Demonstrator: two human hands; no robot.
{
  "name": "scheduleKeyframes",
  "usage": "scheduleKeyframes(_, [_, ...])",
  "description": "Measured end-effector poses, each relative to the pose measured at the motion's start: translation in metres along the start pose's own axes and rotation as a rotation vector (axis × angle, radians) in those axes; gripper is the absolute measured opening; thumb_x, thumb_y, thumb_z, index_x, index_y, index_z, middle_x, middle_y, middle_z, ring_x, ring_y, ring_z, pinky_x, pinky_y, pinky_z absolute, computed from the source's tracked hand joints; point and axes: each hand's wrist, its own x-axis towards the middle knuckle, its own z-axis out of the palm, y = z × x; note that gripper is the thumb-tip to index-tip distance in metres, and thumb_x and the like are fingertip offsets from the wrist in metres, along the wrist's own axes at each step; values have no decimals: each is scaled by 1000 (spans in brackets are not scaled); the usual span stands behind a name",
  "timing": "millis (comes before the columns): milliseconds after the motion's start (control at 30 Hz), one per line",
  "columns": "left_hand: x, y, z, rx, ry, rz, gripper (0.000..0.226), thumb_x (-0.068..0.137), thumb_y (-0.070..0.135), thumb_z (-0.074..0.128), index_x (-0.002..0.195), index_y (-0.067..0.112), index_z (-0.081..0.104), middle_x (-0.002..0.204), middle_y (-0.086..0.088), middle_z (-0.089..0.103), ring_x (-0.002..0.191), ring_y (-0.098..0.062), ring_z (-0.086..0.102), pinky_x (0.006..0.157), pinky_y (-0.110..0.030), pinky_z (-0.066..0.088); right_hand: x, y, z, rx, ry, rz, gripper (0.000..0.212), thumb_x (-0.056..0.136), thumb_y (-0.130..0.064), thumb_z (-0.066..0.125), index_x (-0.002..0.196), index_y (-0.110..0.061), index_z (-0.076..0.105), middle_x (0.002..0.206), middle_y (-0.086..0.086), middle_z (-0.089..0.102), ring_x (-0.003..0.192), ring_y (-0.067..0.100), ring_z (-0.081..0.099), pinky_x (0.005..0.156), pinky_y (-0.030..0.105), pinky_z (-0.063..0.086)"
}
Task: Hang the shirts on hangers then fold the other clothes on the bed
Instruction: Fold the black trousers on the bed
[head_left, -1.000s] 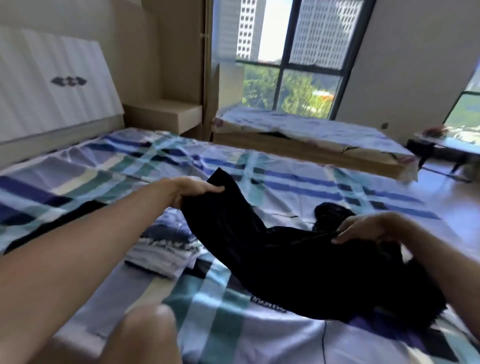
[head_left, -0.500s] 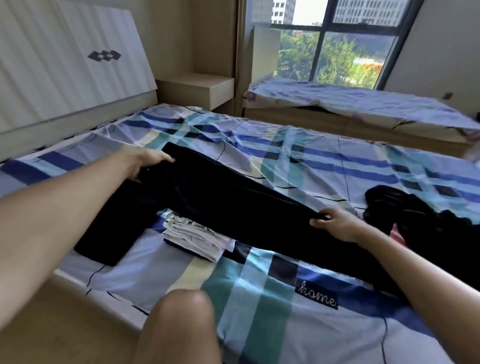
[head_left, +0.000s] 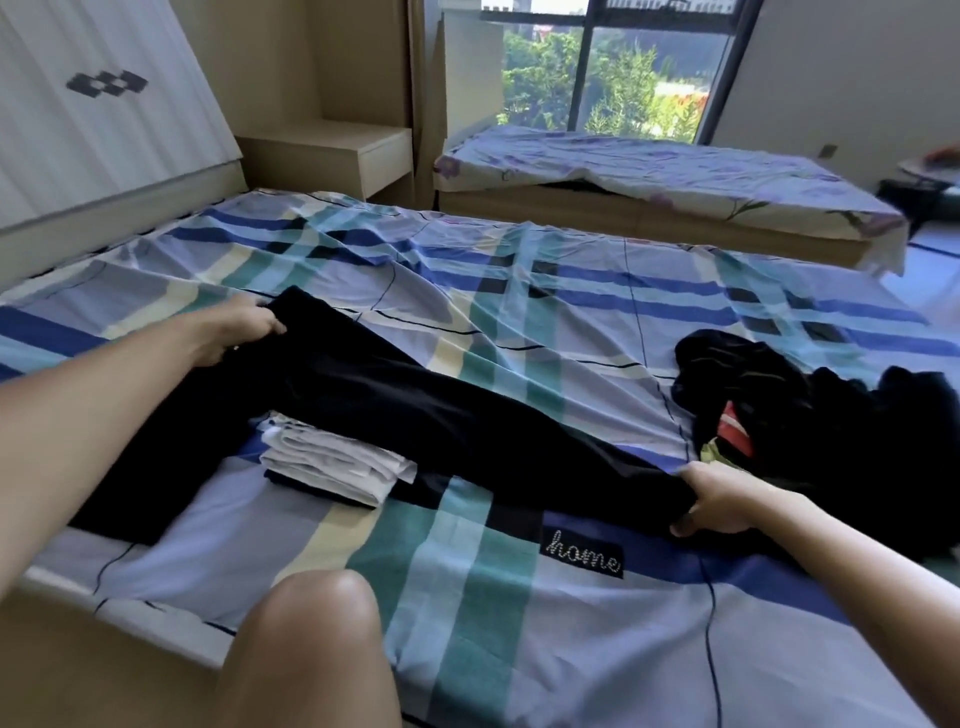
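Cloth first: the garment (head_left: 441, 415) is a long black piece, trousers by the look of it. I judge it light, limp and a little slick on the sheet of the bed (head_left: 519, 623), so it should sag and crease wherever nothing holds it. It lies stretched across the bed from ten o'clock to four o'clock in my view. A wide dark flap spills toward the bed's edge at eight o'clock, and the near edge touches a folded white stack (head_left: 332, 467). The ends are the places to take it, and that is where I have it. My left grip (head_left: 244, 327) at ten o'clock curls its fingers down over the far end and pinches the cloth. My right grip (head_left: 711, 501) at four o'clock clamps the other end between thumb and fingers. Both arms reach out long and low, wide apart; the left forearm crosses above the dark flap and the right comes in from five o'clock. A bare knee (head_left: 317, 649) sits at six o'clock by the bed's edge. A loose dark pile (head_left: 810, 415) with a bit of red showing lies at three o'clock, just beyond my right grip. For the fold I would hold the tension even, since a slack side will likely bunch.
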Motion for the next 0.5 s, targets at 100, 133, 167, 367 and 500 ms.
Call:
scheduleKeyframes(100, [-5, 12, -15, -23, -67, 50, 21, 98, 2, 54, 117, 6, 62, 99, -18, 69, 77, -29, 71, 63, -36, 60, -17, 17, -3, -44, -28, -45, 33, 74, -49, 78, 84, -31, 52, 103, -4, 50, 113, 19, 50, 84, 30, 41])
scheduleKeyframes(133, [-9, 16, -20, -35, -74, 71, 16, 99, 1, 53, 111, 6, 63, 95, -16, 68, 66, -23, 71, 52, -30, 59, -23, 21, -7, 35, -30, -94, 27, 77, -44, 77, 82, -29, 55, 104, -4, 50, 114, 18, 47, 89, 30, 40])
scheduleKeyframes(167, [-13, 20, -26, -76, -91, 90, 15, 100, 1, 52, 108, 8, 62, 94, -14, 67, 57, -17, 70, 45, -25, 56, -30, 26, -10, 189, -48, -112, 19, 79, -37, 76, 84, -26, 61, 105, -2, 54, 111, 18, 50, 91, 29, 42])
scheduleKeyframes(367, [-25, 27, -54, -216, -312, 141, 24, 99, 3, 52, 114, 16, 66, 106, -9, 74, 72, -16, 75, 56, -25, 61, -92, 38, -62, 856, -421, 72, 29, 93, -9, 63, 116, 6, 54, 96, 36, 66, 62, 36, 68, 50, 34, 55])
scheduleKeyframes(500, [-16, 18, -45, -65, -196, 48, 21, 98, 6, 56, 116, 12, 66, 105, -15, 73, 72, -24, 72, 54, -32, 61, -92, 19, -66, 870, -359, 52, 21, 96, -11, 63, 114, 1, 60, 93, 27, 70, 66, 36, 70, 53, 36, 58])
